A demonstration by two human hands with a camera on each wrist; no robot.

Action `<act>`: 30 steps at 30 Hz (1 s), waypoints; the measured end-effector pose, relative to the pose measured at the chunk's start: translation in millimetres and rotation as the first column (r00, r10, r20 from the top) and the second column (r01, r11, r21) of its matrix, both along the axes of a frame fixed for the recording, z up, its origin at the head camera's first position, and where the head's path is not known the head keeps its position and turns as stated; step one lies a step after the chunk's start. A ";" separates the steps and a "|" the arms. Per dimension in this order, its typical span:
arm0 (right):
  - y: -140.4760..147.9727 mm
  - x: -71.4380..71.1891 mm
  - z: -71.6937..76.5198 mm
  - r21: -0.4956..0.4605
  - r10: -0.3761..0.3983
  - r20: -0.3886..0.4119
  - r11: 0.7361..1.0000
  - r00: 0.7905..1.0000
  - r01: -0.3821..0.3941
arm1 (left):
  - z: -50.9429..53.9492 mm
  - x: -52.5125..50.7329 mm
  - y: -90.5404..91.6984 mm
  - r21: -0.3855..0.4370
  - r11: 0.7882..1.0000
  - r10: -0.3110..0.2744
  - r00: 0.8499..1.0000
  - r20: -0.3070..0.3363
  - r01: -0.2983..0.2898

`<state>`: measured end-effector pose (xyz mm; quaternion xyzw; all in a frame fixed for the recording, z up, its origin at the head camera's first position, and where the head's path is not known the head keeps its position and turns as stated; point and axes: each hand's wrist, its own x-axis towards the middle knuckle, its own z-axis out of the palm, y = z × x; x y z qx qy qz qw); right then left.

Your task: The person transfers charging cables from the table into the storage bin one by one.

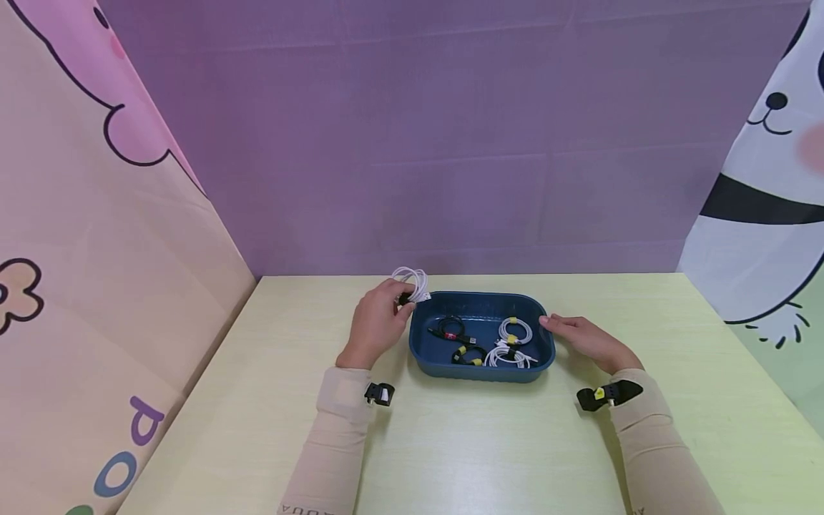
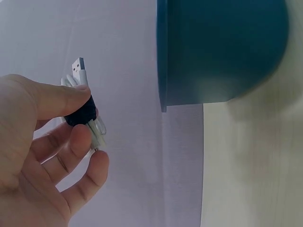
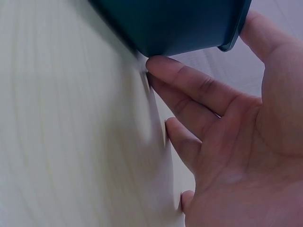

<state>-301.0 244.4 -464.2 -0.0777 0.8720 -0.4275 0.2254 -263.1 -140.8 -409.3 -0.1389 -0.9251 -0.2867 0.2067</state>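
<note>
My left hand [image 1: 378, 322] pinches a coiled white USB cable [image 1: 419, 287] between thumb and fingers, just off the upper left of a blue plastic box [image 1: 476, 373]. In the left wrist view a black strap binds the cable's middle, and its USB plug [image 2: 79, 70] points up. At the box's right end is my right hand [image 1: 589, 342], its thumb on the rim and a fingertip against the lower edge, as the right wrist view shows. Inside the box lie a black cable with a red tie [image 1: 451, 335], a black cable with yellow ties [image 1: 468, 355] and two white coils [image 1: 516, 330].
The box stands on a pale wood-grain table [image 1: 476, 443], near its far edge. Behind hangs a purple cloth [image 1: 450, 143]. Printed cloths with cartoon figures close off the left and right sides. A small black device sits on each wrist.
</note>
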 end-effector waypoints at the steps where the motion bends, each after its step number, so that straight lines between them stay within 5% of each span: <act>1: -0.1 0.0 0.0 -0.005 -0.004 0.003 1.000 1.000 0.004 | 0.2 0.5 0.5 -0.001 1.000 -0.005 1.000 0.001 0.005; 30: -1.6 1.0 -0.4 0.000 -0.019 0.003 1.000 1.000 0.019 | 4.6 11.7 26.4 -0.122 0.987 -0.092 0.991 0.096 0.103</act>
